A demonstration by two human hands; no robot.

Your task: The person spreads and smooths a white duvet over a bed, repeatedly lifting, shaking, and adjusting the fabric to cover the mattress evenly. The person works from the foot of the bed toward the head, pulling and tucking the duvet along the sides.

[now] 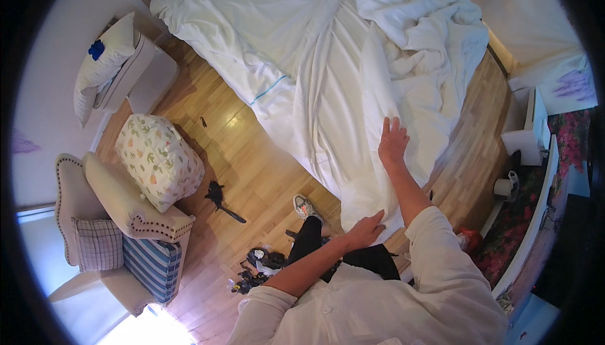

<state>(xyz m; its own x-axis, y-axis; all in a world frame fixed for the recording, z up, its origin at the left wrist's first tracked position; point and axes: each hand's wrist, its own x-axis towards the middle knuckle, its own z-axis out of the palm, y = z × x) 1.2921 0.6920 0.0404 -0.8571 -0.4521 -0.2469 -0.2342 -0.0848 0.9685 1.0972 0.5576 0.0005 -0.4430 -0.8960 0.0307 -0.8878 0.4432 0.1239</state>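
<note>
A large white duvet [331, 85], creased and bunched in places, spreads over the bed in front of me. My right hand [393, 142] rests on a long rolled fold of it, palm down with the fingertips a little apart. Closer to my body, my left hand [365, 231] touches the near corner of the duvet. Its index finger and thumb are stretched out, while the other fingers are partly hidden. A heap of crumpled white bedding [425, 28] lies at the far right of the bed. A thin blue stripe [268, 90] marks the left side of the cloth.
Left of the bed are a patterned storage bag [160, 156], a studded armchair [137, 208] and a white pillow [108, 56] on a nightstand. A black brush-like object [222, 201] and tangled dark items [264, 264] lie on the wooden floor. An open drawer [524, 123] stands right.
</note>
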